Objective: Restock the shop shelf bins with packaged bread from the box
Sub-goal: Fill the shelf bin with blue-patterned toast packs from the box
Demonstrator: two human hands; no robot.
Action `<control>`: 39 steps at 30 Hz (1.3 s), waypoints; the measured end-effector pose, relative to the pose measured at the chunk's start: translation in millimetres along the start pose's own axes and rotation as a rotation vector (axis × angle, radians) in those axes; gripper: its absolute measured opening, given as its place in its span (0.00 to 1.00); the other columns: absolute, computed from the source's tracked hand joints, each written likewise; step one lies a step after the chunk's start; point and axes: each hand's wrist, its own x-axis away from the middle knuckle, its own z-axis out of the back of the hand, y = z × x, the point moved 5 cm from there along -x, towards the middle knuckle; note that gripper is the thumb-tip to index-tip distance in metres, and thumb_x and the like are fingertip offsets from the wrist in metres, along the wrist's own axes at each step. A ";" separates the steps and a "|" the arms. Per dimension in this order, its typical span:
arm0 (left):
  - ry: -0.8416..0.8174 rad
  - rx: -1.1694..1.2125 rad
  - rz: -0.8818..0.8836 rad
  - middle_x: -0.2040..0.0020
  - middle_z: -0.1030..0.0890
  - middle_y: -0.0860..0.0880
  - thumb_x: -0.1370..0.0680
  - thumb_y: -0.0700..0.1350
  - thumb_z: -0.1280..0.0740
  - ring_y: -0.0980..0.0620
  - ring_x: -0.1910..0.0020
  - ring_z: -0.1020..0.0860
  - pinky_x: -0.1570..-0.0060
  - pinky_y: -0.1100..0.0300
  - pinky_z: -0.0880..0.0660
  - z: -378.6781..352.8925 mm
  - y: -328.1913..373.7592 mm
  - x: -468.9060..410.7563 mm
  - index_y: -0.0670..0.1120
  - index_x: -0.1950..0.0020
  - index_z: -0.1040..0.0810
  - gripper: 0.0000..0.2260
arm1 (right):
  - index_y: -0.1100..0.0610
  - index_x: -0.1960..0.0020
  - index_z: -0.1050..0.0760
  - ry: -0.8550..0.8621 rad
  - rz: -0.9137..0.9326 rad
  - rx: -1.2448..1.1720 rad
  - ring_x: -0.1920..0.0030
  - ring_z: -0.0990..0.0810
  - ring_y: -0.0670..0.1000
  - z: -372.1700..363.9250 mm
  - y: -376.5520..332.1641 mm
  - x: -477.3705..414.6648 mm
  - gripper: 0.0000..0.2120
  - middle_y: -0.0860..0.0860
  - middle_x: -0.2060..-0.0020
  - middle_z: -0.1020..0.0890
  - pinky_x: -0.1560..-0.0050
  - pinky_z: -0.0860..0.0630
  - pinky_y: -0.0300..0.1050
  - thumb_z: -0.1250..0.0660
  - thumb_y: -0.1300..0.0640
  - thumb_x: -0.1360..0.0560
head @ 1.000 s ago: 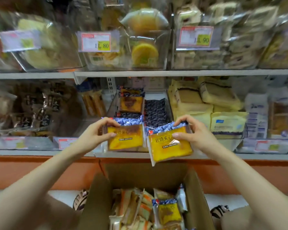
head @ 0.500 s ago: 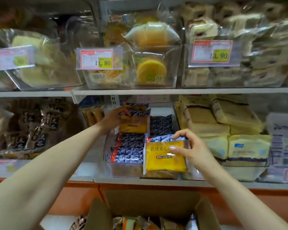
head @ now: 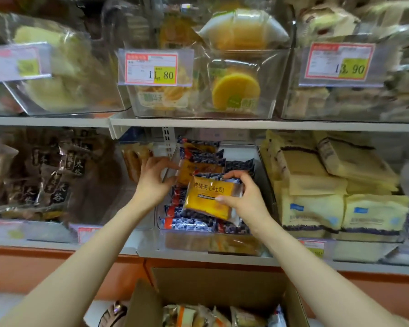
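Ahead, in the head view, the right grip (head: 243,199) pinches a yellow bread packet (head: 207,197) by its right edge, tilted over the blue-topped packets (head: 191,223) filling the clear bin (head: 261,161) on the lower shelf (head: 109,247). The left grip (head: 154,180) curls at the bin's left wall beside a rear packet (head: 189,168); I cannot tell whether it grasps it. The cardboard box (head: 222,286) below holds more packets.
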 end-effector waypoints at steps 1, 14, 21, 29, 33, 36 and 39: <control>-0.009 -0.017 -0.003 0.47 0.25 0.48 0.29 0.49 0.34 0.42 0.41 0.29 0.43 0.48 0.32 0.0 1.7 6.4 0.51 0.52 0.21 0.08 | 0.53 0.48 0.29 0.024 0.020 0.010 0.49 0.28 0.41 -5.3 0.5 -3.6 0.19 0.43 0.49 0.26 0.59 0.30 0.26 0.27 0.68 0.31; -0.073 -0.453 -0.353 0.47 0.21 0.44 0.40 0.43 0.33 0.39 0.49 0.23 0.50 0.42 0.27 -20.8 24.9 35.2 0.46 0.51 0.22 0.17 | 0.46 0.34 0.31 0.111 0.342 0.755 0.38 0.32 0.52 -47.0 5.5 -64.5 0.28 0.51 0.38 0.31 0.44 0.34 0.42 0.25 0.53 0.31; -0.160 -0.458 -0.343 0.44 0.22 0.43 0.38 0.39 0.30 0.37 0.46 0.23 0.46 0.37 0.30 -36.3 24.4 28.2 0.46 0.48 0.21 0.19 | 0.50 0.23 0.57 0.079 -0.199 0.180 0.29 0.36 0.57 -40.0 15.2 -69.2 0.53 0.56 0.26 0.40 0.39 0.33 0.47 0.23 0.57 0.33; -0.218 -0.372 -0.346 0.39 0.26 0.38 0.37 0.36 0.31 0.34 0.43 0.26 0.50 0.44 0.25 -39.3 27.2 25.7 0.43 0.48 0.21 0.17 | 0.47 0.23 0.57 -0.063 -0.129 0.068 0.39 0.28 0.52 -48.8 16.6 -75.9 0.50 0.58 0.32 0.31 0.48 0.29 0.42 0.26 0.65 0.31; -0.296 -0.365 -0.288 0.31 0.34 0.43 0.28 0.39 0.34 0.39 0.32 0.35 0.41 0.47 0.28 -40.5 28.4 24.8 0.46 0.38 0.25 0.18 | 0.50 0.23 0.56 -0.036 -0.095 0.112 0.32 0.32 0.54 -45.2 21.2 -79.1 0.50 0.56 0.28 0.36 0.42 0.32 0.42 0.25 0.62 0.31; -0.366 -0.424 -0.225 0.29 0.37 0.45 0.25 0.43 0.36 0.43 0.29 0.38 0.38 0.49 0.30 -41.8 26.5 23.5 0.49 0.33 0.29 0.19 | 0.51 0.23 0.52 -0.020 -0.077 0.174 0.28 0.36 0.52 -41.0 17.8 -73.5 0.49 0.52 0.26 0.39 0.39 0.36 0.37 0.23 0.59 0.33; -0.372 -0.448 -0.231 0.29 0.37 0.45 0.24 0.45 0.35 0.43 0.30 0.37 0.39 0.50 0.30 -39.4 26.3 26.0 0.48 0.35 0.27 0.17 | 0.52 0.24 0.47 0.043 -0.056 0.324 0.27 0.38 0.52 -24.3 10.5 -61.0 0.43 0.51 0.26 0.38 0.34 0.37 0.42 0.25 0.57 0.30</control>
